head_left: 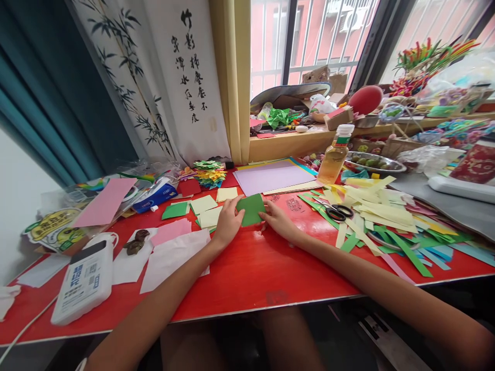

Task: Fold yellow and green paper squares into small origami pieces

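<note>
A small green paper square (pixel 251 209) lies on the red table (pixel 247 273), a little way in from its front edge. My left hand (pixel 228 222) presses on the paper's left edge with bent fingers. My right hand (pixel 277 219) holds its right edge, fingers curled onto it. Both hands grip the same sheet from opposite sides. More cut squares in pale yellow (pixel 204 204), green (pixel 175 210) and pink (pixel 171 231) lie just left of my left hand.
Black-handled scissors (pixel 339 212) rest on a heap of yellow and green paper strips (pixel 381 216) at right. A bottle (pixel 335 155), a lilac sheet (pixel 273 178), a stack of folded paper pieces (pixel 209 173), a white power bank (pixel 84 282) and white tissue (pixel 174 257) crowd the table.
</note>
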`<action>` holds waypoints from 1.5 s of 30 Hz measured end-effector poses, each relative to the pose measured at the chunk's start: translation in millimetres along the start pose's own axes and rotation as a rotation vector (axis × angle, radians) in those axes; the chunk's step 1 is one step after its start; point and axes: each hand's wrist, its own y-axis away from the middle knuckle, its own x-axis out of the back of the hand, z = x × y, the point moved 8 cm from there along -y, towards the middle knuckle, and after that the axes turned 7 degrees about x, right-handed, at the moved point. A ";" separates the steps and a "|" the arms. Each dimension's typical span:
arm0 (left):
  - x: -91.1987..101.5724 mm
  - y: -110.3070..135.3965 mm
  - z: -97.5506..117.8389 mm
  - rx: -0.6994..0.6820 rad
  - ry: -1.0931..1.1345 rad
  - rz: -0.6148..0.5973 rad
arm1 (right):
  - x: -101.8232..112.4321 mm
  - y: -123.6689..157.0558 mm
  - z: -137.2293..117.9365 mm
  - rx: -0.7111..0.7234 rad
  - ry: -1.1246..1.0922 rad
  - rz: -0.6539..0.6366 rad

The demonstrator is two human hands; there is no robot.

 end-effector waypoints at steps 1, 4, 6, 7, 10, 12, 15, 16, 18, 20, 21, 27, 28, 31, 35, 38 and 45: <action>0.5 -0.6 2.8 -0.052 -0.054 0.007 | 0.2 0.1 0.2 -0.013 -0.036 0.005; -3.3 1.9 16.4 -0.252 -0.245 -0.019 | 1.5 -0.2 -0.8 -0.030 -0.118 0.019; -7.9 5.3 23.3 -0.351 -0.347 -0.059 | 1.6 -0.4 -1.4 -0.041 -0.130 0.015; -9.4 6.3 24.9 -0.373 -0.373 -0.080 | 1.7 -0.4 -1.7 -0.046 -0.134 0.014; -11.5 6.8 26.2 -0.395 -0.402 -0.128 | 2.2 0.1 -2.1 -0.060 -0.135 0.012; -12.1 6.5 25.7 -0.407 -0.404 -0.156 | 2.2 0.5 -1.6 -0.073 -0.133 0.009; -12.2 4.8 22.0 -0.403 -0.392 -0.188 | 1.4 0.4 0.0 -0.098 -0.134 0.001; -12.1 4.1 20.2 -0.394 -0.383 -0.195 | 1.2 0.1 0.8 -0.107 -0.137 -0.001; -12.0 3.0 16.7 -0.378 -0.363 -0.203 | 1.0 -0.7 2.5 -0.129 -0.144 -0.004; -12.8 2.4 13.3 -0.368 -0.358 -0.208 | 1.5 -1.4 4.7 -0.153 -0.148 -0.001; -13.7 2.3 11.4 -0.364 -0.361 -0.212 | 1.9 -1.6 6.0 -0.166 -0.149 0.001; -21.7 2.0 -0.3 -0.317 -0.402 -0.262 | 1.2 -1.6 8.6 -0.239 -0.153 -0.017; -22.6 2.0 -1.4 -0.310 -0.407 -0.267 | 0.9 -1.3 7.6 -0.250 -0.152 -0.021; -24.6 2.1 -4.1 -0.294 -0.421 -0.283 | 0.1 1.2 2.0 -0.291 -0.148 -0.031; -27.7 2.5 -8.5 -0.269 -0.446 -0.309 | -0.8 6.4 -9.5 -0.325 -0.160 -0.059; -29.0 2.6 -10.4 -0.259 -0.442 -0.315 | -1.6 8.4 -13.3 -0.335 -0.185 -0.086; -31.5 0.2 -13.0 -0.180 -0.352 -0.344 | 3.1 1.2 4.0 -0.316 -0.264 -0.052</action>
